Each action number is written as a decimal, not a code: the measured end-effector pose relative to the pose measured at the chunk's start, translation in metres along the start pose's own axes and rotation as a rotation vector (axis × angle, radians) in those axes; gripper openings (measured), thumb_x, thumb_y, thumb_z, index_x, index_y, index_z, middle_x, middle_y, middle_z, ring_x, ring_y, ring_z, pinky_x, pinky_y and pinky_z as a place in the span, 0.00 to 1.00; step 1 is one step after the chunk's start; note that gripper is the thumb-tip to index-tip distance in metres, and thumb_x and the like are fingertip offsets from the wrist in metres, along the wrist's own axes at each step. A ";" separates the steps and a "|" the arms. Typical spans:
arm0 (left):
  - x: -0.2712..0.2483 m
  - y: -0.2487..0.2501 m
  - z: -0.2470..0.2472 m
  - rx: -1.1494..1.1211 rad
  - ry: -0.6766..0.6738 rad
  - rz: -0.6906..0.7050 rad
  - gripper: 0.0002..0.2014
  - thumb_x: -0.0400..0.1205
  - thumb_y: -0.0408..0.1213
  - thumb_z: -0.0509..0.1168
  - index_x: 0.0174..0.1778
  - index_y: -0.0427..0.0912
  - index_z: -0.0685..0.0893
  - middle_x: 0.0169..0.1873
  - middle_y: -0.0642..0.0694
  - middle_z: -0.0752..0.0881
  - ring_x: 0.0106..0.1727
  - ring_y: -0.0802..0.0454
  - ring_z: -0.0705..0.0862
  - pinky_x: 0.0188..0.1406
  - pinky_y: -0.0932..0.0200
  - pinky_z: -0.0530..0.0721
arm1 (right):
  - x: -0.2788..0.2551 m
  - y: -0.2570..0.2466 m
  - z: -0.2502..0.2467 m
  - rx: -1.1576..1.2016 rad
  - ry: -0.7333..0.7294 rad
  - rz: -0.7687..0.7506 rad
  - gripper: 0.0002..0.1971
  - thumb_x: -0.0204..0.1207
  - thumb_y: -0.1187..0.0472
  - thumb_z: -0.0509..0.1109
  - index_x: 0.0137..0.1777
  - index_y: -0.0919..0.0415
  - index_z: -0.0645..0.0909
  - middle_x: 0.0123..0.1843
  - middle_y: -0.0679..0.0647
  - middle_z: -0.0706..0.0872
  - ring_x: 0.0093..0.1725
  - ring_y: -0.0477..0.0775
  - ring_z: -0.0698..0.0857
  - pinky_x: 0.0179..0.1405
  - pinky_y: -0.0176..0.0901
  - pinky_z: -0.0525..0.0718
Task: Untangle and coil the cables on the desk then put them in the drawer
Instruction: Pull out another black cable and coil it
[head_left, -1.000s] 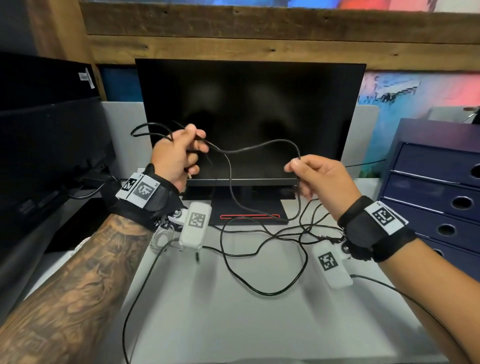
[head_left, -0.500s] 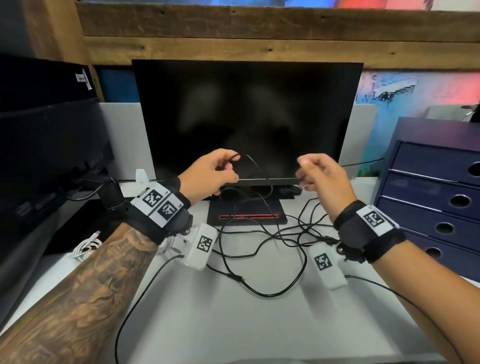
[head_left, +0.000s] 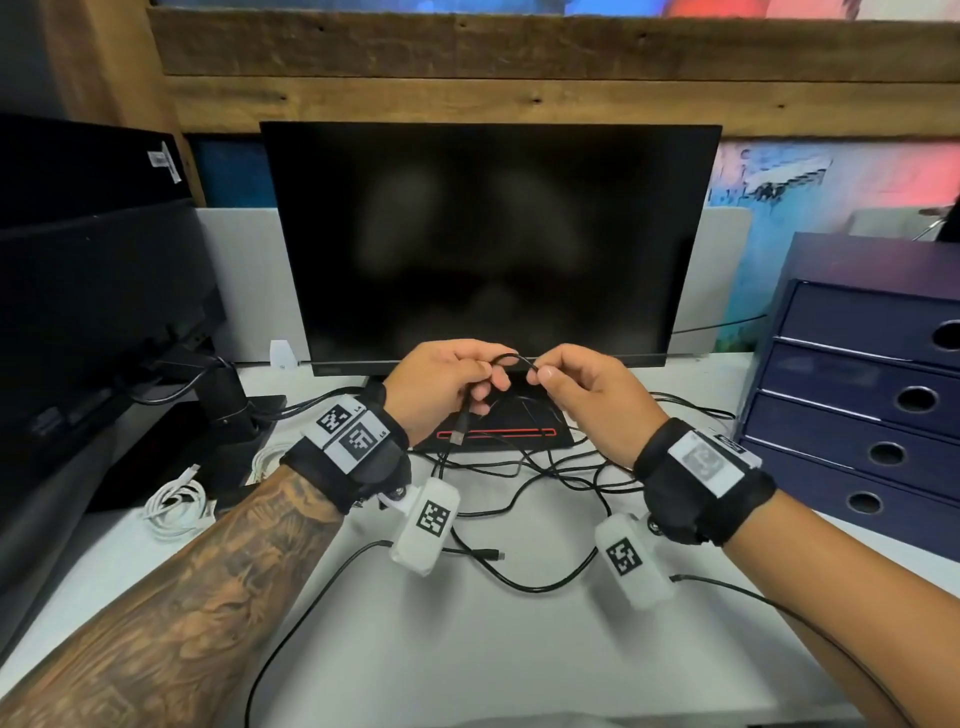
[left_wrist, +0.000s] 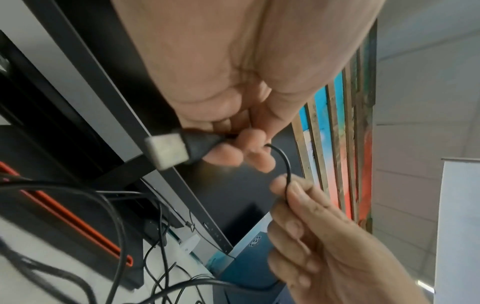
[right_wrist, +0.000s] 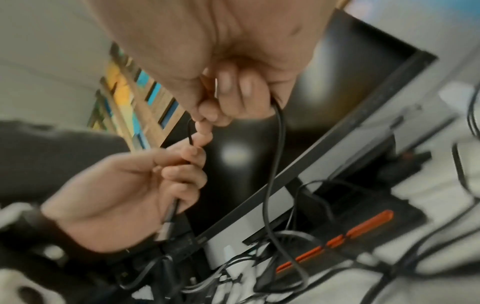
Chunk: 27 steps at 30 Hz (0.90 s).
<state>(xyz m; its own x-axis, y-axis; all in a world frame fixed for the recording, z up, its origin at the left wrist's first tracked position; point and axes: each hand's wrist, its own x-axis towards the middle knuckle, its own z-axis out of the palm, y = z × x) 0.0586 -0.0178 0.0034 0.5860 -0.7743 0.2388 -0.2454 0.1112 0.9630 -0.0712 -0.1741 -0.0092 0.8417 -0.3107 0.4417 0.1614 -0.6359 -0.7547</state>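
Thin black cable has a smooth rubbery jacket and dull bare-metal USB plug, flat white desk is matt laminate, black monitor screen glossy, brown wall planks rough knotty wood, black wrist straps cloth.

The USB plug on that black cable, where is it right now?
In the head view the USB plug hangs just below the left hand, which grips the black cable just behind it, above the monitor's base.
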 end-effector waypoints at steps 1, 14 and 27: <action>-0.001 -0.002 0.002 0.009 -0.015 -0.010 0.14 0.88 0.26 0.56 0.60 0.33 0.87 0.36 0.42 0.86 0.31 0.55 0.74 0.31 0.59 0.78 | 0.000 0.002 0.001 -0.098 0.036 -0.049 0.08 0.87 0.58 0.64 0.50 0.50 0.85 0.34 0.40 0.83 0.35 0.41 0.79 0.40 0.40 0.79; -0.006 0.010 0.014 -0.507 -0.306 -0.309 0.13 0.81 0.37 0.52 0.31 0.42 0.74 0.22 0.50 0.65 0.29 0.52 0.54 0.29 0.59 0.65 | 0.004 0.018 0.000 -0.132 0.135 -0.138 0.07 0.85 0.55 0.68 0.49 0.46 0.88 0.38 0.38 0.87 0.41 0.42 0.85 0.45 0.40 0.84; -0.007 0.047 0.004 -0.960 -0.067 0.027 0.12 0.85 0.35 0.47 0.38 0.44 0.71 0.33 0.50 0.71 0.32 0.56 0.66 0.44 0.58 0.72 | -0.019 0.016 0.044 0.347 -0.189 0.086 0.15 0.91 0.58 0.58 0.58 0.61 0.86 0.27 0.51 0.75 0.28 0.46 0.73 0.31 0.40 0.78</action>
<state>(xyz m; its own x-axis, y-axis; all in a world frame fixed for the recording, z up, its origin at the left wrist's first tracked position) 0.0393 -0.0096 0.0463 0.5366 -0.7948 0.2834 0.4958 0.5687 0.6563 -0.0620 -0.1466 -0.0511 0.9344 -0.1958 0.2974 0.2236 -0.3274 -0.9180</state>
